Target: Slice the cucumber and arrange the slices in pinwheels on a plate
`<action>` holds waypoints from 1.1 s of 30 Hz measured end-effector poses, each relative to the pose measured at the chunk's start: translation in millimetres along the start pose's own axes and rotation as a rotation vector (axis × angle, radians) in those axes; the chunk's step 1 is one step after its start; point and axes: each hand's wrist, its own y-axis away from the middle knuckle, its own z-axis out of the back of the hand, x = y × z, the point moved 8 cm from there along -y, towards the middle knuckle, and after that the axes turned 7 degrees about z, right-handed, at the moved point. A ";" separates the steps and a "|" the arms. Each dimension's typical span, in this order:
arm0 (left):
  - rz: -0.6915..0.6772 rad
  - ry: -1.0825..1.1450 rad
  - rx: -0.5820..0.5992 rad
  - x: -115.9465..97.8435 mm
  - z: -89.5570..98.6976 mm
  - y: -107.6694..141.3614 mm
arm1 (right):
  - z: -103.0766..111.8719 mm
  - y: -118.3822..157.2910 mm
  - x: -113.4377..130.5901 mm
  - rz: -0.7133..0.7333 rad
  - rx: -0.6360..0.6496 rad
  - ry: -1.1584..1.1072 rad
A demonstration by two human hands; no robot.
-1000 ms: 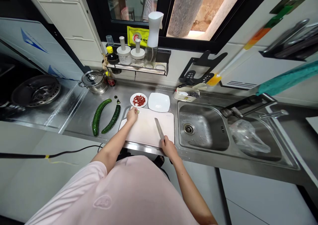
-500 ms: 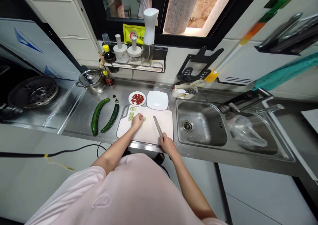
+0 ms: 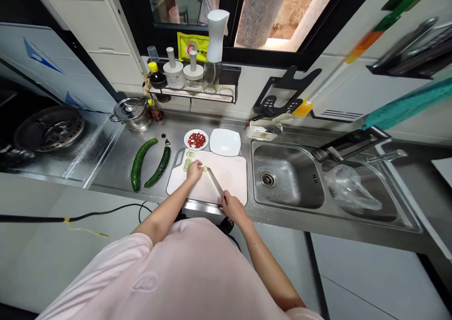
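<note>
My left hand (image 3: 194,172) rests on the white plastic cutting board (image 3: 229,179), its fingers bunched over a small piece of cucumber that they mostly hide. A thin green edge (image 3: 205,169) shows at the fingertips. My right hand (image 3: 233,207) grips the handle of a kitchen knife (image 3: 214,182), whose blade tip lies close to those fingertips. Cucumber slices (image 3: 187,164) lie in a small heap at the board's far left. Left of the board lie two whole cucumbers (image 3: 139,164) (image 3: 158,167).
Behind the board sit a small plate of chopped red chili (image 3: 196,140) and a white square plate (image 3: 225,142). A steel sink (image 3: 282,179) lies to the right, with a plastic bag (image 3: 349,188) in its second basin. A lidded pot (image 3: 129,114) stands back left.
My right hand has moved left, swinging the knife tip toward my left fingertips. My left hand has shifted slightly toward the board's middle. The camera view has shifted slightly.
</note>
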 end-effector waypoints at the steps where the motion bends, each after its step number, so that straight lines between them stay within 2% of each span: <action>1: -0.002 -0.004 -0.001 -0.5 0.1 -0.1 | -0.6 -0.3 0.7 0.001 0.003 0.003; 14: 0.047 -0.042 0.025 -2.4 2.3 0.4 | 3.3 0.3 7.2 -0.016 0.048 0.021; 33: 0.039 -0.073 0.017 -2.7 2.3 0.1 | -1.1 -7.8 18.0 -0.020 0.081 0.039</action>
